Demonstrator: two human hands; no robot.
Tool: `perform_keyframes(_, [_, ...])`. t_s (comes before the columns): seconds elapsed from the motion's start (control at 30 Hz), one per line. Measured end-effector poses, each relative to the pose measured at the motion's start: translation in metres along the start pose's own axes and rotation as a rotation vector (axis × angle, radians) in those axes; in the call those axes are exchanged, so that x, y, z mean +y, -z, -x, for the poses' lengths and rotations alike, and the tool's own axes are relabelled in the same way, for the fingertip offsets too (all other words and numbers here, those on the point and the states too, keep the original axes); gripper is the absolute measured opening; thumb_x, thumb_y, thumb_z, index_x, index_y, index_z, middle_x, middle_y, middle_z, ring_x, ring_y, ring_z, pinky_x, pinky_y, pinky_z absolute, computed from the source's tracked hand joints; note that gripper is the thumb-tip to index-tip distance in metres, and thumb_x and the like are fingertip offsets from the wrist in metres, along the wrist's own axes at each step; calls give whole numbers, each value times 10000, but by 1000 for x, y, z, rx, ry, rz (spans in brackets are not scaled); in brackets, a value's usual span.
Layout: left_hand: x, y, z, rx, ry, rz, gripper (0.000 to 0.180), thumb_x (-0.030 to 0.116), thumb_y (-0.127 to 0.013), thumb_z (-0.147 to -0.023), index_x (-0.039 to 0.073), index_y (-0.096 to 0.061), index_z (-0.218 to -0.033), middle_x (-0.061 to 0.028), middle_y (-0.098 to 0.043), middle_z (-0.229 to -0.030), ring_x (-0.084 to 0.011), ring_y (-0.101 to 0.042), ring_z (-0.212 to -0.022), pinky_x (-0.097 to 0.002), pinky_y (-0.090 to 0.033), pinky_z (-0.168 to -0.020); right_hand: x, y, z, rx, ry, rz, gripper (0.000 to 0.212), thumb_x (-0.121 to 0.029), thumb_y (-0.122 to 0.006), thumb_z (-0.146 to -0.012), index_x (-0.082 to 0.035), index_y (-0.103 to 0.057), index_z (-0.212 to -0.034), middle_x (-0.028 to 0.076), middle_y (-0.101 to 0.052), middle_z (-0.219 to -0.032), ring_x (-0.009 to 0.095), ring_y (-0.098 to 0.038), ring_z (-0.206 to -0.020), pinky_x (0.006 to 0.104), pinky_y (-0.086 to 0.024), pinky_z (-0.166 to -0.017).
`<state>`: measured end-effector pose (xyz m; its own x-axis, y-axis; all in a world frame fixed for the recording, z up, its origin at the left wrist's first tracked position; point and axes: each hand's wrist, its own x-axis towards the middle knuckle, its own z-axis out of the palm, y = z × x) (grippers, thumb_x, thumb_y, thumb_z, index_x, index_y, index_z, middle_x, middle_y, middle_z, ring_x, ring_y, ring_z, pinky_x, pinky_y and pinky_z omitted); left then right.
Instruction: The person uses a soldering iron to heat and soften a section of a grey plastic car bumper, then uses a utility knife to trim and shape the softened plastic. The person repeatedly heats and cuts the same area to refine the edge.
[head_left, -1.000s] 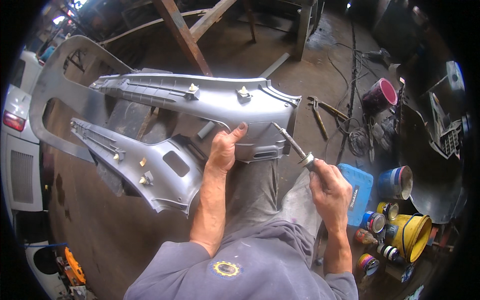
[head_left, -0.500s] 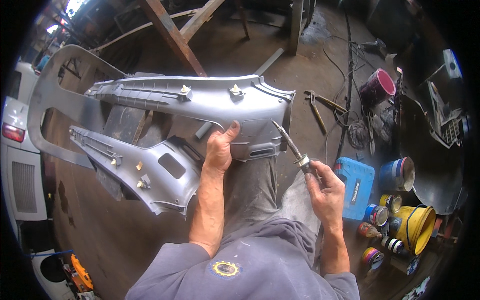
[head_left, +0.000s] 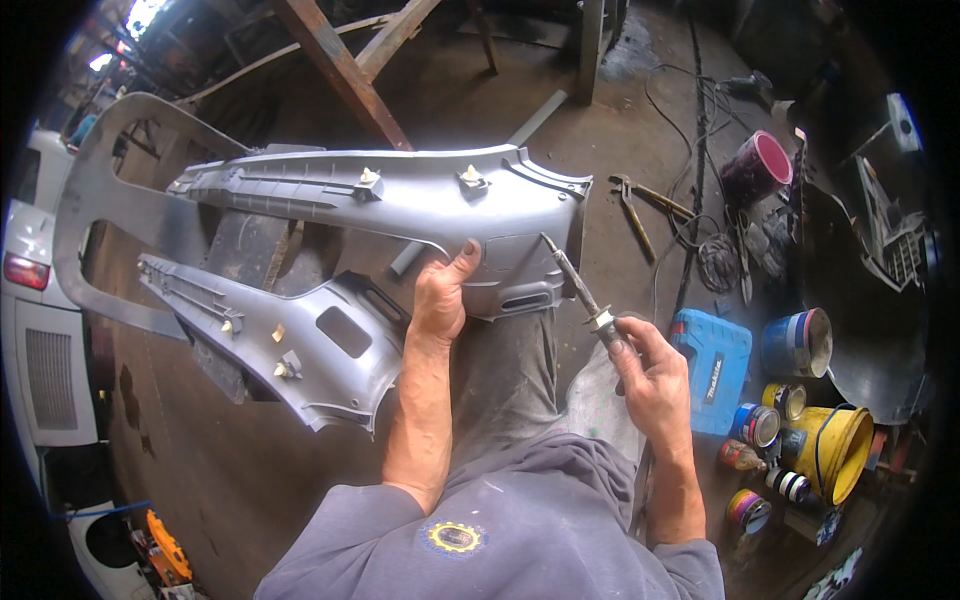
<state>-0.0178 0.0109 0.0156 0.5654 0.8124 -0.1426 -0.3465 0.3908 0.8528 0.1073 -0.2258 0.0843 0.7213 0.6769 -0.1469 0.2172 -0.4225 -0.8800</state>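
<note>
Pliers [head_left: 638,228], a white vehicle [head_left: 30,235] and what look like paint cans [head_left: 761,426] show a workshop.

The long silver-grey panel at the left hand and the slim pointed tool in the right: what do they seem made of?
Long silver-grey panel: probably moulded plastic with a satin finish, judging by its thin ribs. Slim pointed tool: shaft looks metallic, with a mottled, dull shine; what the dark grip is made of is unclear.

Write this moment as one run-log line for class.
Left hand: grips larger grey panel | Right hand: holds soldering-iron-like tool, tip near panel, contact unclear | Nearby: smaller grey panel, blue case
</note>
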Motion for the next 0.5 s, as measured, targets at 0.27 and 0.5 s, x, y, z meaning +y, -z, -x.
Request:
perform_keyframes(0.27, [5,-8,4,11,-20,-15,266,266,-770,-911,46,-692,-784,-6,-668,-857,-91,-583,-842,-243,-436,-819,-6,4,-1,-69,-106,-31,235,-151,-631,-967,-30,-646,-1168,119,-676,-770,186,-632,-668,329,-493,-636])
perform_keyframes(0.5, [2,-5,3,27,-36,-28,287,271,-772,-911,61,-678,-741,16,-626,-807,-76,-542,-809,-236,-415,-790,-7,3,0,-91,-139,-46,241,-165,-615,-983,-26,-650,-1176,85,-640,-707,138,-588,-619,312,-473,-587])
